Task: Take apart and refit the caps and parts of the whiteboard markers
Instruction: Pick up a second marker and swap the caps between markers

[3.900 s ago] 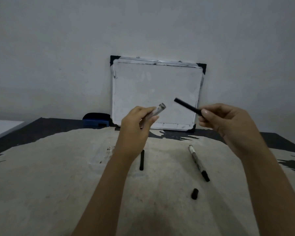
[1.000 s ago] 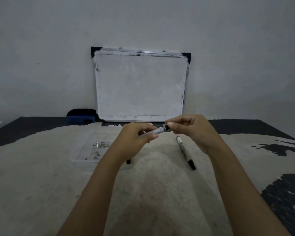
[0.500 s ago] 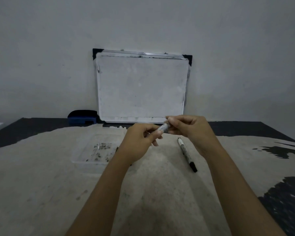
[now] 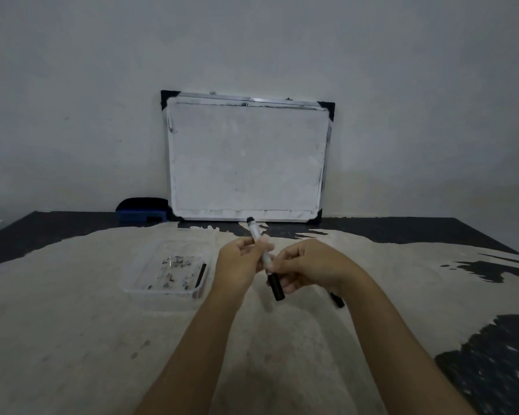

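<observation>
A whiteboard marker (image 4: 256,235) with a grey-white barrel is held above the table, its far end pointing away and its black cap (image 4: 275,286) toward me. My left hand (image 4: 240,265) grips the barrel's middle. My right hand (image 4: 309,266) pinches the barrel just above the cap. A second marker (image 4: 337,301) lies on the table, mostly hidden behind my right wrist. A thin black part (image 4: 200,275) lies at the right edge of a clear plastic tray (image 4: 150,287).
A small whiteboard (image 4: 246,158) leans on the wall at the back of the table. A blue and black eraser (image 4: 141,209) sits to its left. The worn table top (image 4: 72,339) is pale with dark patches at the back and right.
The marker was held level between both hands a second ago. It has been turned end over, so it stands steeply with the black cap toward me. My hands have dropped slightly.
</observation>
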The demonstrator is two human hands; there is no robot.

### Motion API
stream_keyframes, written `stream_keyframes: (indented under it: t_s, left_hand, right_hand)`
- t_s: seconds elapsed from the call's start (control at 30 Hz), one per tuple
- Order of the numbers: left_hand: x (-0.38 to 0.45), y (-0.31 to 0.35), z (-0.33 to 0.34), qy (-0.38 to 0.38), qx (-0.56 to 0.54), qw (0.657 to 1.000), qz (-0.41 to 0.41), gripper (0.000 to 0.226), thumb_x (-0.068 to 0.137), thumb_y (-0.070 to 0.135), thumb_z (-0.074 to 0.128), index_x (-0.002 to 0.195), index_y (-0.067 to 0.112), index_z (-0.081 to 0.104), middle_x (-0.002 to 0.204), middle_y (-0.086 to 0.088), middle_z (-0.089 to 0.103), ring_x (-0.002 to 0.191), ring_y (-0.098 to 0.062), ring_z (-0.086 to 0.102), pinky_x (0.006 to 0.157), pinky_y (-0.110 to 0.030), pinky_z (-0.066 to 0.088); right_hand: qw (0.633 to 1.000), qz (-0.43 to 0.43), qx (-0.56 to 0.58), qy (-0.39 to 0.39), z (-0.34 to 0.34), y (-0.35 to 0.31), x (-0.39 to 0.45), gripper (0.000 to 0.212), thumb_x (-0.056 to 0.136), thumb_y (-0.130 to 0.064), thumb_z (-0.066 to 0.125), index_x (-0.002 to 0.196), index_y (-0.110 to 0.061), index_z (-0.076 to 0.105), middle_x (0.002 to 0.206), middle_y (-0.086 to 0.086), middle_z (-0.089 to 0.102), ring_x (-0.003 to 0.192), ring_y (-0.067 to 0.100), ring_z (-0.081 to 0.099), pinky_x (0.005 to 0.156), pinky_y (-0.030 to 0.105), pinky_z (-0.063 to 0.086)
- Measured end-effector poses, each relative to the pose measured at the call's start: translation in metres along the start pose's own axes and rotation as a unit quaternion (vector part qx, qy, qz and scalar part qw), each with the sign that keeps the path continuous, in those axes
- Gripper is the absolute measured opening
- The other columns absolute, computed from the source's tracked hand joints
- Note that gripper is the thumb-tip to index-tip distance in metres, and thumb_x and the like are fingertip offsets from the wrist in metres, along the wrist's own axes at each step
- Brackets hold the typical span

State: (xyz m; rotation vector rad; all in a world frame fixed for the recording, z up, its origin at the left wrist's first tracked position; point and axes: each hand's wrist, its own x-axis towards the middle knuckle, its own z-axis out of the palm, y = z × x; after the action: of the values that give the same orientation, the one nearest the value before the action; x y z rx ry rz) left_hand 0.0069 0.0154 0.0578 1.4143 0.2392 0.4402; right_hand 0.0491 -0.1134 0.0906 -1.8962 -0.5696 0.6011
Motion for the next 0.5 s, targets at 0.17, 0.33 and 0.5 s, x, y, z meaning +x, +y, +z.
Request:
stream_keyframes:
  t_s: [0.17, 0.33, 0.5]
  left_hand:
    - [0.002, -0.028, 0.003, 0.005, 0.181, 0.983, 0.037, 0.04, 0.087, 0.019, 0.058, 0.126, 0.009, 0.051, 0.115, -0.007, 0.062, 0.095, -0.014, 0.059, 0.085, -0.028, 0.05]
    - [-0.007, -0.051, 0.007, -0.087, 0.395, 0.908, 0.111, 0.049, 0.093, 0.029, 0.046, 0.139, 0.017, 0.036, 0.148, 0.0, 0.036, 0.135, -0.013, 0.034, 0.114, -0.03, 0.027]
    - [-0.008, -0.061, 0.008, -0.133, 0.518, 0.838, 0.109, 0.056, 0.096, 0.034, 0.036, 0.146, 0.015, 0.019, 0.157, -0.002, 0.017, 0.145, -0.016, 0.012, 0.119, -0.03, 0.01]
  right_hand:
    - [0.985, 0.07, -0.054, 0.147, -0.018, 0.016, 0.008, 0.024, 0.077, -0.015, 0.074, 0.086, 0.007, 0.069, 0.072, 0.013, 0.07, 0.055, 0.017, 0.065, 0.056, 0.025, 0.058]
    - [0.869, 0.161, -0.314, 0.346, -0.042, 0.041, 0.015, 0.029, 0.082, -0.029, 0.065, 0.069, -0.005, 0.057, 0.067, 0.008, 0.058, 0.054, 0.017, 0.054, 0.041, 0.024, 0.036]
    - [0.833, 0.184, -0.339, 0.396, -0.038, 0.051, 0.011, 0.041, 0.089, -0.023, 0.057, 0.058, -0.012, 0.034, 0.073, 0.008, 0.053, 0.071, 0.023, 0.056, 0.059, 0.028, 0.041]
